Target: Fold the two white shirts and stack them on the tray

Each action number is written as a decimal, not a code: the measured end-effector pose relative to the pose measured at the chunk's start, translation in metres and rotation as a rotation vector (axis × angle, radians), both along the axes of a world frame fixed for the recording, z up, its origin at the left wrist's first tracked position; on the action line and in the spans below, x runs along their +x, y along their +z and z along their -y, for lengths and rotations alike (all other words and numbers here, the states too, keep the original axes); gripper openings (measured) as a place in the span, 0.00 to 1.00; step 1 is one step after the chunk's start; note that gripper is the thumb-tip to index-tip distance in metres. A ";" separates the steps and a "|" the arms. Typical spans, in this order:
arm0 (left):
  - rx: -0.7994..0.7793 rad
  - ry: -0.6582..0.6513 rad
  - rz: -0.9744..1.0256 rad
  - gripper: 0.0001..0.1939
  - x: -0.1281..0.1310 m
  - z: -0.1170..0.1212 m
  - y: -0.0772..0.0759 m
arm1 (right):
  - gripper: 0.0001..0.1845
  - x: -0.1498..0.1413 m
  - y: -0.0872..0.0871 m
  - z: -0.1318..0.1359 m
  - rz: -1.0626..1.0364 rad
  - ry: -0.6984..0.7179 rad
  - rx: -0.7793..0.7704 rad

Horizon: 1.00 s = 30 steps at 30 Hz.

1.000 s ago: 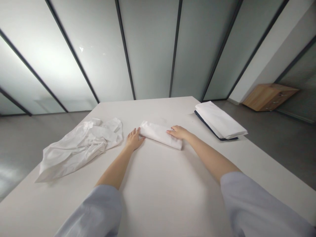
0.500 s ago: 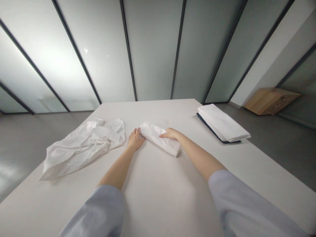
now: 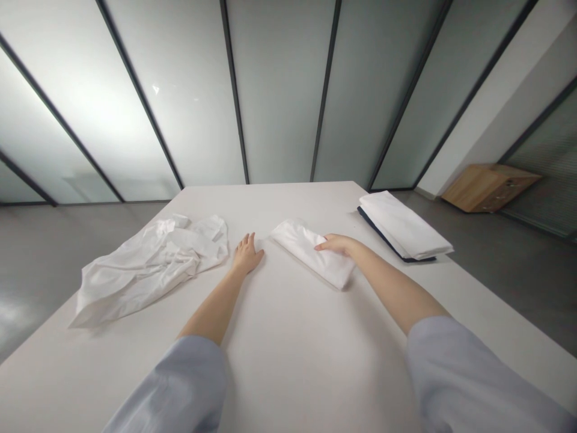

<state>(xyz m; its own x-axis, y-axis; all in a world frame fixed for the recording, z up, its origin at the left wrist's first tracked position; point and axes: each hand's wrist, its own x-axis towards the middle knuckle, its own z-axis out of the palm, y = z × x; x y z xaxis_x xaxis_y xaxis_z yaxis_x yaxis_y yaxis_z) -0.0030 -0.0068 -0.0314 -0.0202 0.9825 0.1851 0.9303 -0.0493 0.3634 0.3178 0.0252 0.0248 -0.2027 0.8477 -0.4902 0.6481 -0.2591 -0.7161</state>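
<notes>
A folded white cloth (image 3: 306, 249) lies on the white table (image 3: 293, 349), turned on a slant. My right hand (image 3: 337, 244) is closed round its right side, fingers over the top of the fold. My left hand (image 3: 246, 254) rests flat on the table with fingers spread, a short way left of the folded cloth and not touching it. A crumpled white cloth (image 3: 148, 264) lies just left of my left hand.
A stack of folded cloths (image 3: 403, 225), white on top with a dark one beneath, sits at the table's far right edge. Glass partition walls stand behind the table. A wooden cabinet (image 3: 489, 186) stands on the floor at the right.
My right hand has dragged the folded cloth to the right and turned it, away from my left hand. My left hand has stayed in place and no longer touches the cloth.
</notes>
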 end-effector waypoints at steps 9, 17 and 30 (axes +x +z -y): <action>0.000 -0.007 -0.022 0.34 0.001 0.001 0.001 | 0.16 0.084 0.007 -0.016 0.297 -0.166 0.190; -0.032 -0.020 -0.093 0.33 0.003 0.004 0.006 | 0.24 0.111 0.007 -0.003 0.721 -0.319 0.372; -0.008 -0.002 -0.116 0.35 0.002 0.002 0.003 | 0.25 0.200 0.093 0.002 0.859 -0.314 0.689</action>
